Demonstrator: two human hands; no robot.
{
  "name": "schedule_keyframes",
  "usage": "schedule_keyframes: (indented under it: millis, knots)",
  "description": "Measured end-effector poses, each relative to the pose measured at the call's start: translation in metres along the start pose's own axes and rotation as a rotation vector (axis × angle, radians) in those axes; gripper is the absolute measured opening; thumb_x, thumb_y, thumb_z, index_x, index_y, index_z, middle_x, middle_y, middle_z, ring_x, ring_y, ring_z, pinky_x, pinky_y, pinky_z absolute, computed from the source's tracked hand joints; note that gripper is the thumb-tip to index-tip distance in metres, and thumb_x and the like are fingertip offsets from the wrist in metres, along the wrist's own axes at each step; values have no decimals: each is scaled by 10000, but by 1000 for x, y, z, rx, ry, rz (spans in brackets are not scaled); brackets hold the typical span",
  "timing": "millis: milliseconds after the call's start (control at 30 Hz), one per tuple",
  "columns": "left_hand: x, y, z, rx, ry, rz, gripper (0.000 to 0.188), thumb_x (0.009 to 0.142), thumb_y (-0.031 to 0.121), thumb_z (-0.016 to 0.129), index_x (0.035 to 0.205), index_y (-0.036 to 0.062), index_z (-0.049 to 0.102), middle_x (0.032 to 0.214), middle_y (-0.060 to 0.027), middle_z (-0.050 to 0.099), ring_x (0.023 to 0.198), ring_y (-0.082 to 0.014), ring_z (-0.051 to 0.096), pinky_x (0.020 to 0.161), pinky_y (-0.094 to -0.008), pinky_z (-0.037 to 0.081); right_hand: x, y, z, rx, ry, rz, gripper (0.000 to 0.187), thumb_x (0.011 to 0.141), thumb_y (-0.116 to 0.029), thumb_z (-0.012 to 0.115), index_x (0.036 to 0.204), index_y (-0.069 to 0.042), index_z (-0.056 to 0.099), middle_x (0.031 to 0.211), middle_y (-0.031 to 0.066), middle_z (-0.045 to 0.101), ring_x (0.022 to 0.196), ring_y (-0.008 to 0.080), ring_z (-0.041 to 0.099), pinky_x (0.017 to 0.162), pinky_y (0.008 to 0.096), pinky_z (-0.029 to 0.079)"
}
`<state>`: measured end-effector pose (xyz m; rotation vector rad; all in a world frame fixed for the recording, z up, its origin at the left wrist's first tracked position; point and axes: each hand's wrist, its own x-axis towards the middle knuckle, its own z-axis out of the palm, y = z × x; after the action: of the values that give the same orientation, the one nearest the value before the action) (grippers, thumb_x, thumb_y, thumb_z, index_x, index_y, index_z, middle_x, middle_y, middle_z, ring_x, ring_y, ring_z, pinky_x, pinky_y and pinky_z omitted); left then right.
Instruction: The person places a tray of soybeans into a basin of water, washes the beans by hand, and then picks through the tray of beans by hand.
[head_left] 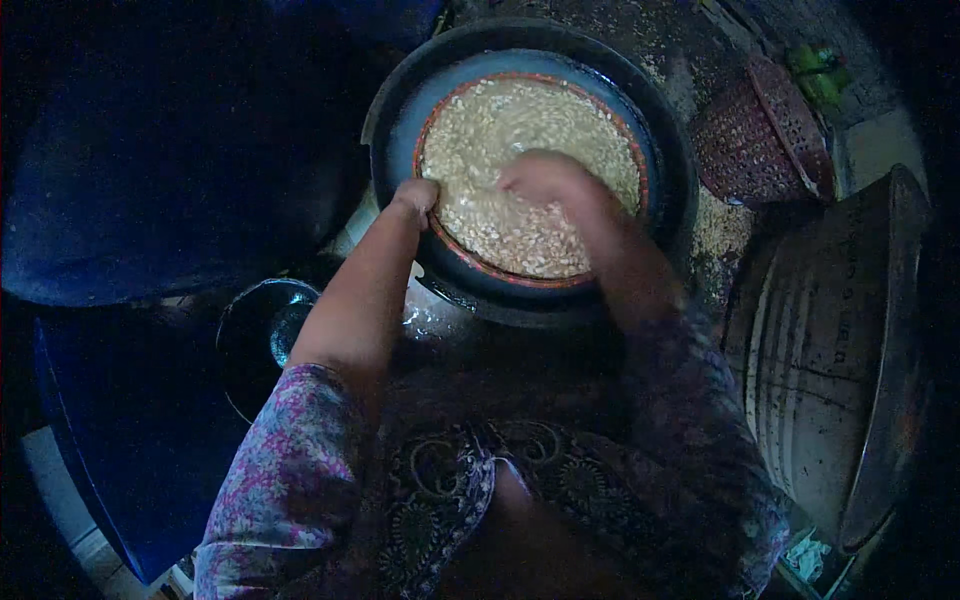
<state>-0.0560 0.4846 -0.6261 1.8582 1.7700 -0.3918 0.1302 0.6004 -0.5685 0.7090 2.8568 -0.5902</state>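
Observation:
A round basket with an orange-red rim (pixel 645 170) sits inside a large dark basin (pixel 683 160). Pale soybean-like pieces (pixel 500 130) fill it, lying in cloudy water. At the basket's left side, my left hand (pixel 417 198) is closed over the rim. My right hand (pixel 555 180) is over the middle of the wet pieces, touching or just above them. Motion smears its fingers, so their exact shape is unclear. What lies under the right palm is hidden.
A reddish perforated basket (pixel 750 140) stands tilted at the right, with a green item (pixel 820 75) behind it. Below, a large worn tub (pixel 820 370) rests on its side. Blue containers (pixel 150 220) fill the left. Loose pieces (pixel 722 228) litter the floor beside the basin.

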Motion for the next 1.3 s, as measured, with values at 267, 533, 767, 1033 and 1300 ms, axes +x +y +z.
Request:
schedule_keyframes:
  millis: [267, 533, 767, 1033, 1300]
  knots:
    - [13, 54, -7, -522, 650, -974, 268, 647, 204, 463, 802, 8, 558, 852, -128, 556, 765, -192, 554, 669, -310, 436, -63, 134, -4, -38, 139, 769, 280, 708, -208, 388, 820, -5, 545, 889, 209, 510, 820, 316, 504, 711, 366, 392]
    - [-12, 13, -39, -306, 299, -620, 302, 636, 269, 510, 815, 37, 579, 863, -127, 554, 800, -235, 537, 692, -322, 422, -65, 122, 2, -224, 73, 628, 269, 694, -187, 396, 815, -2, 549, 837, 186, 534, 772, 297, 525, 690, 380, 399]
    - [-15, -4, -40, 17, 159, -460, 327, 679, 283, 416, 793, 23, 578, 857, -136, 553, 820, -240, 531, 695, -313, 420, -71, 103, -8, -61, 262, 685, 231, 696, -202, 450, 758, -13, 567, 750, 187, 546, 712, 300, 533, 636, 362, 417]
    - [-30, 1, -49, -163, 300, -637, 308, 646, 250, 494, 830, 13, 564, 864, -154, 548, 818, -250, 533, 710, -305, 418, -71, 125, -8, -181, 199, 534, 218, 654, -202, 475, 713, -12, 566, 722, 175, 555, 673, 297, 545, 603, 367, 427]
    - [-32, 36, -53, -114, 251, -577, 270, 659, 234, 455, 749, 13, 580, 808, -167, 555, 792, -245, 541, 687, -314, 422, -63, 121, -12, 86, 297, 833, 216, 675, -199, 464, 720, -13, 564, 720, 174, 552, 660, 318, 538, 608, 371, 421]
